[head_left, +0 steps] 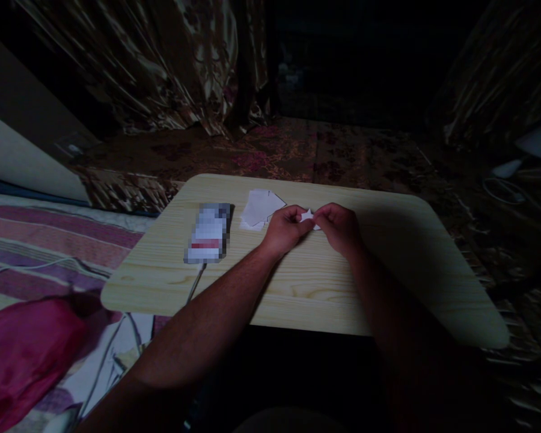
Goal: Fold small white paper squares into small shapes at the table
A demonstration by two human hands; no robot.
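A small piece of folded white paper (307,214) with pointed corners is held between my two hands above the wooden table. My left hand (285,230) pinches it from the left, thumb on the near side. From the right, the closed fingers of my right hand (339,226) grip the same paper, hiding part of it. Just beyond my left hand lies a loose stack of white paper sheets (260,207), slightly fanned out.
The light wooden table (306,288) has rounded corners. On its left lies a phone-like device (208,234), blurred out, with a cable (196,284) running off the near edge. A striped bed (67,240) with a pink cloth (31,355) is at left; curtains (198,60) hang behind.
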